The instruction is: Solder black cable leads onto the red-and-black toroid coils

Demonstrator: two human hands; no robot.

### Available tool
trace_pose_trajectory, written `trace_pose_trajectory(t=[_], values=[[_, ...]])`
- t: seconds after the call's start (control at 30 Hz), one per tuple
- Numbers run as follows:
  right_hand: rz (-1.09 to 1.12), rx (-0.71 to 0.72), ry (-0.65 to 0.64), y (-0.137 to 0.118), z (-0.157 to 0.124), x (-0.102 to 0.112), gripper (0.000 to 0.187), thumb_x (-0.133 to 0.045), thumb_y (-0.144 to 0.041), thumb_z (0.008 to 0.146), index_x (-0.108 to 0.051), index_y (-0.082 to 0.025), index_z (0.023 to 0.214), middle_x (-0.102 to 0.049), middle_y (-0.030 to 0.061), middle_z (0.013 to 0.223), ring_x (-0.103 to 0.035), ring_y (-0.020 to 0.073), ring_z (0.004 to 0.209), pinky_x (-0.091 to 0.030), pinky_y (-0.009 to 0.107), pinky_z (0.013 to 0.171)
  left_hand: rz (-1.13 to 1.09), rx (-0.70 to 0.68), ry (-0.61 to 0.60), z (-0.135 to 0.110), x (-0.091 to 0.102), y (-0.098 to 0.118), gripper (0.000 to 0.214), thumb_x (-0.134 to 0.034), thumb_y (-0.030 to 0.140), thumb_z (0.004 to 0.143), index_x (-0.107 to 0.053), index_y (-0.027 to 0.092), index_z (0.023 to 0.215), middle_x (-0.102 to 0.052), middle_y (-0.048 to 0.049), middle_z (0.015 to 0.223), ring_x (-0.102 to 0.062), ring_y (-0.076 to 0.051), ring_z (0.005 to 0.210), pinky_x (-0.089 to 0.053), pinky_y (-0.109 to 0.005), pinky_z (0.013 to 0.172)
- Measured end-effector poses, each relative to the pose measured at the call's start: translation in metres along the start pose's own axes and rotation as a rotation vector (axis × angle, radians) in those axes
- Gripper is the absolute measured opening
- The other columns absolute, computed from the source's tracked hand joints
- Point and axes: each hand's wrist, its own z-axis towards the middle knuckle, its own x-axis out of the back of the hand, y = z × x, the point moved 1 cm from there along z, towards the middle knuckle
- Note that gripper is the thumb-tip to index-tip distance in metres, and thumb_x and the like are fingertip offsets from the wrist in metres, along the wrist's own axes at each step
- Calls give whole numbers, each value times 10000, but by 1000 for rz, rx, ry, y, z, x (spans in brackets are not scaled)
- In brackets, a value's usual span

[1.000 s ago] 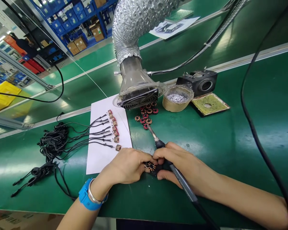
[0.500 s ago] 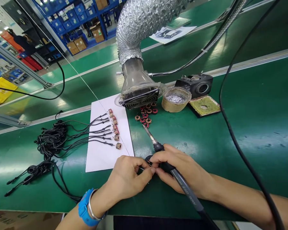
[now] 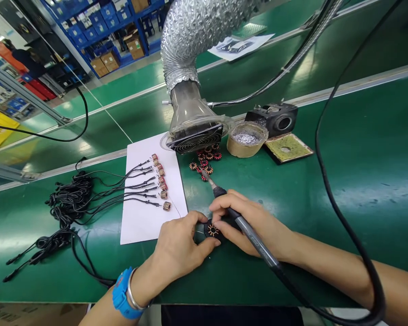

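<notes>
Head cam has both hands low in the middle of a green table (image 3: 360, 181), right at one little copper coil (image 3: 212, 230). It's between the two sets of fingertips, just right of a white sheet of paper (image 3: 149, 226). Left hand (image 3: 182, 240) is loosely curled, index finger and thumb parted around the coil, finger by the far edge, thumb on the near side. Can't tell if it's actually pinching anything. A thin wire (image 3: 199, 232) shows between the coil and that hand.

Right hand (image 3: 250, 222) is wrapped around a soldering iron (image 3: 253, 235) like a fat pen, with finger and thumb tips right by the coil's right edge. The iron's tip points away, over at a pile of loose coils (image 3: 208, 156); no idea if it's touching them.

On the paper there's a row of coils (image 3: 167, 206) with the ends of some black cables (image 3: 71, 199) pointing at them, rest of the cables bunched up to the left. Behind the pile, a fan (image 3: 197, 139) hangs off a silver hose (image 3: 180, 50), with a round tub (image 3: 243, 148) and a yellow sponge (image 3: 297, 149) to its right.
</notes>
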Motion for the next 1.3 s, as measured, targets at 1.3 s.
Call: trace_pose_trajectory(t=[1.3], values=[[-298,292,-68,-3,-8,-2,328,-478,-74,899,-510,-238,1181,-607,22,833,-451,187,779,-409,310,693,-229,-103,-186,15,14,-3,192,-463,206,858,-560,173,696,-435,53,586,-385,-93,556,-284,-198,496]])
